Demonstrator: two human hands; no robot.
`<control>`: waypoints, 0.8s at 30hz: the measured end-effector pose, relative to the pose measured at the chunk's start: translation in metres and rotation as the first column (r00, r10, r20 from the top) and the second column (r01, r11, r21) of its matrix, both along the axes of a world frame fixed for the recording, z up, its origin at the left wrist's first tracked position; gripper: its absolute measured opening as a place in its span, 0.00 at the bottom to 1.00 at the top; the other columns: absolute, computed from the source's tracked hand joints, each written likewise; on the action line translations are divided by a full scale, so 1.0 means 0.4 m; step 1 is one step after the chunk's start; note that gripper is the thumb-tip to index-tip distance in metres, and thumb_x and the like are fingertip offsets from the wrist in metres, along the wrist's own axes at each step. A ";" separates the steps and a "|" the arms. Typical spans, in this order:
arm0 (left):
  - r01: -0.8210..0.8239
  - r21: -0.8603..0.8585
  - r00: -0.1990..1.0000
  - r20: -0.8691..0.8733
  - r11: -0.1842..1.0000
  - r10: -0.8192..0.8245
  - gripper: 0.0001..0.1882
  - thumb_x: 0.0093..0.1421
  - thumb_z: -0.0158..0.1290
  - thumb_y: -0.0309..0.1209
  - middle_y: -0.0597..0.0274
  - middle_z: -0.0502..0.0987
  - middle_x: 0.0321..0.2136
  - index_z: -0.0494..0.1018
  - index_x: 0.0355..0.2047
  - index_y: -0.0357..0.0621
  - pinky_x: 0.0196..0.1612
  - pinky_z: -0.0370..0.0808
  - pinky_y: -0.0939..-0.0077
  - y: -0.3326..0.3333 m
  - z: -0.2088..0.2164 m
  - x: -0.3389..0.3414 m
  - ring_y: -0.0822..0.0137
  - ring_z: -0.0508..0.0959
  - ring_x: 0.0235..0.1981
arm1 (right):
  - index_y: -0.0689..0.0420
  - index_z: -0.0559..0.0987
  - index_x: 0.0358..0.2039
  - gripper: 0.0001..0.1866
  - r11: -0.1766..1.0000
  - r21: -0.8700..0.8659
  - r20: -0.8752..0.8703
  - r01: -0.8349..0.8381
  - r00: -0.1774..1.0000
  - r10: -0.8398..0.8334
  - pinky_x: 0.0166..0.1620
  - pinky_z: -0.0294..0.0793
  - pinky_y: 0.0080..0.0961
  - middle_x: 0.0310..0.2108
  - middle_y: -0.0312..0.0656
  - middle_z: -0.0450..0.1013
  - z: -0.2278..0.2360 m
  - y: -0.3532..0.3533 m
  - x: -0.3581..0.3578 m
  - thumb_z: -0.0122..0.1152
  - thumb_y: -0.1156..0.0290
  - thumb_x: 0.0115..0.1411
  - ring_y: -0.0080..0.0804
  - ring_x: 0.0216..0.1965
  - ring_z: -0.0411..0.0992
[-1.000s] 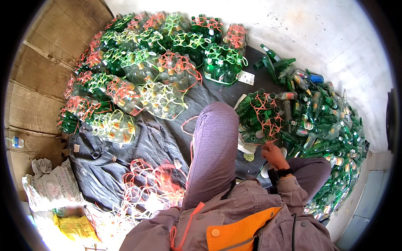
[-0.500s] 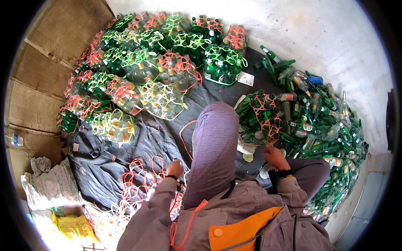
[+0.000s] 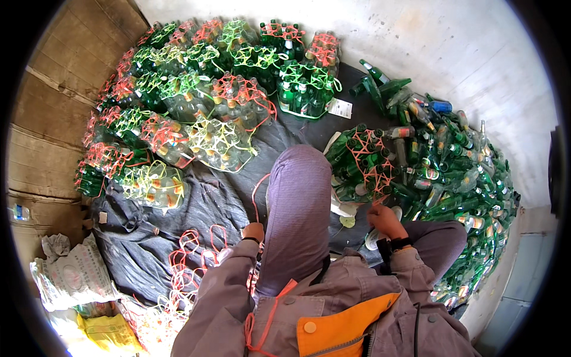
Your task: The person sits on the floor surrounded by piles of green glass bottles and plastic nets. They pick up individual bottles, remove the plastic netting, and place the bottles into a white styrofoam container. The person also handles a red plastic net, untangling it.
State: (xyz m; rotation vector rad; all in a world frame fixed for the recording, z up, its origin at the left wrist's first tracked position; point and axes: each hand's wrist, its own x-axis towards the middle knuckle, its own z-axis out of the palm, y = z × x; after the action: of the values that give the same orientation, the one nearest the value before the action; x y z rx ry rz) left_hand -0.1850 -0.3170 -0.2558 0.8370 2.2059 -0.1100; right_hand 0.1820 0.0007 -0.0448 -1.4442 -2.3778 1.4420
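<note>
- Dark tarp (image 3: 221, 201) covers the floor.
- Red-strapped green-bottle bundle (image 3: 369, 159) lies just ahead of my right hand (image 3: 385, 219), the nearer.
- Left hand (image 3: 253, 231) adjoins a red strap (image 3: 254, 198).
- I cannot tell either grip's closure or hold.

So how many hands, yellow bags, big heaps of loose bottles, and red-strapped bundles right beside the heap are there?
Hands, the left hand and the right hand: 2
Yellow bag: 1
Heap of loose bottles: 1
Red-strapped bundle beside the heap: 1
Total: 5
</note>
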 end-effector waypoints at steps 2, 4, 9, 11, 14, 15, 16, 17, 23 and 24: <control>-0.009 0.200 1.000 -0.009 0.980 0.011 0.13 0.63 0.54 0.38 0.49 0.84 0.42 0.84 0.36 0.44 0.48 0.80 0.49 -0.004 0.070 0.003 0.45 0.84 0.43 | 0.68 0.81 0.38 0.11 1.000 0.021 0.035 -0.003 0.999 0.002 0.31 0.74 0.28 0.25 0.42 0.77 -0.012 -0.001 0.007 0.61 0.73 0.59 0.29 0.26 0.76; -0.096 0.263 0.993 -0.037 0.960 0.110 0.14 0.62 0.55 0.41 0.49 0.85 0.40 0.83 0.34 0.44 0.48 0.80 0.48 -0.050 0.096 -0.018 0.45 0.84 0.41 | 0.68 0.81 0.38 0.11 0.999 0.030 0.043 -0.022 0.999 0.021 0.31 0.74 0.28 0.25 0.42 0.77 0.004 -0.001 -0.005 0.61 0.73 0.59 0.30 0.26 0.76; 0.140 -0.135 0.965 -0.204 0.981 -0.166 0.17 0.59 0.52 0.39 0.43 0.84 0.37 0.83 0.32 0.39 0.46 0.81 0.55 -0.393 -0.025 -0.085 0.49 0.85 0.44 | 0.68 0.81 0.38 0.11 0.993 -0.084 0.043 0.089 0.995 -0.085 0.32 0.74 0.28 0.25 0.42 0.78 0.065 -0.011 -0.046 0.62 0.73 0.57 0.31 0.27 0.76; 0.236 -0.334 0.971 0.052 0.913 -0.231 0.18 0.58 0.55 0.42 0.45 0.84 0.43 0.84 0.40 0.43 0.51 0.80 0.55 -0.597 -0.099 -0.059 0.52 0.83 0.49 | 0.68 0.81 0.38 0.11 0.997 -0.069 0.025 0.034 0.999 -0.032 0.32 0.74 0.28 0.25 0.42 0.78 0.070 -0.006 -0.050 0.62 0.73 0.57 0.31 0.27 0.77; 0.240 -0.382 0.950 0.281 0.893 -0.135 0.18 0.59 0.54 0.42 0.46 0.83 0.46 0.83 0.43 0.45 0.54 0.78 0.53 -0.645 -0.080 0.003 0.51 0.82 0.51 | 0.67 0.82 0.36 0.12 0.997 -0.056 0.047 0.047 0.998 -0.044 0.33 0.75 0.31 0.26 0.45 0.79 0.059 -0.011 -0.020 0.61 0.71 0.57 0.34 0.27 0.78; 0.218 -0.370 0.947 0.304 0.903 -0.103 0.19 0.59 0.54 0.42 0.47 0.82 0.48 0.83 0.45 0.46 0.55 0.78 0.52 -0.667 -0.084 0.035 0.51 0.82 0.52 | 0.66 0.82 0.36 0.12 0.998 -0.058 0.049 0.032 0.998 -0.029 0.33 0.76 0.33 0.27 0.46 0.80 0.061 -0.010 -0.031 0.61 0.69 0.56 0.36 0.27 0.78; 0.226 -0.337 0.946 0.300 0.914 -0.123 0.19 0.59 0.53 0.42 0.47 0.82 0.49 0.83 0.46 0.47 0.56 0.77 0.51 -0.667 -0.102 0.036 0.50 0.82 0.53 | 0.66 0.82 0.35 0.12 0.996 -0.080 0.053 0.032 0.998 -0.028 0.33 0.76 0.33 0.26 0.46 0.79 0.065 -0.004 -0.028 0.61 0.69 0.56 0.35 0.27 0.78; 0.240 -0.286 0.945 0.287 0.928 -0.156 0.20 0.59 0.53 0.42 0.48 0.82 0.50 0.82 0.47 0.48 0.57 0.77 0.50 -0.665 -0.121 0.026 0.50 0.81 0.53 | 0.66 0.82 0.34 0.12 0.994 -0.103 0.055 0.031 0.998 -0.025 0.33 0.76 0.32 0.26 0.46 0.79 0.071 0.003 -0.024 0.61 0.70 0.56 0.35 0.27 0.78; -0.133 0.252 0.907 -0.359 0.959 0.220 0.11 0.58 0.54 0.33 0.40 0.83 0.39 0.79 0.39 0.43 0.45 0.79 0.43 -0.351 0.096 -0.028 0.39 0.83 0.44 | 0.65 0.82 0.32 0.11 0.995 -0.043 0.126 0.094 0.988 -0.088 0.32 0.75 0.32 0.24 0.44 0.79 0.057 0.008 0.005 0.62 0.70 0.55 0.35 0.27 0.79; -0.036 0.329 0.880 -0.437 0.944 0.186 0.11 0.58 0.54 0.32 0.40 0.82 0.40 0.79 0.40 0.44 0.45 0.78 0.43 -0.358 0.090 -0.030 0.39 0.82 0.44 | 0.65 0.82 0.32 0.11 0.996 -0.040 0.125 0.081 0.989 -0.076 0.32 0.75 0.32 0.24 0.44 0.79 0.051 0.012 0.005 0.62 0.70 0.55 0.35 0.27 0.79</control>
State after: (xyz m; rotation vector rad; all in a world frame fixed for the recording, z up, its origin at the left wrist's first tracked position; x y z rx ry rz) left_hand -0.1971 -0.4601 -0.2196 0.9203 2.7725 0.1147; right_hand 0.1841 0.0055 -0.0245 -1.6638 -2.3410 1.4371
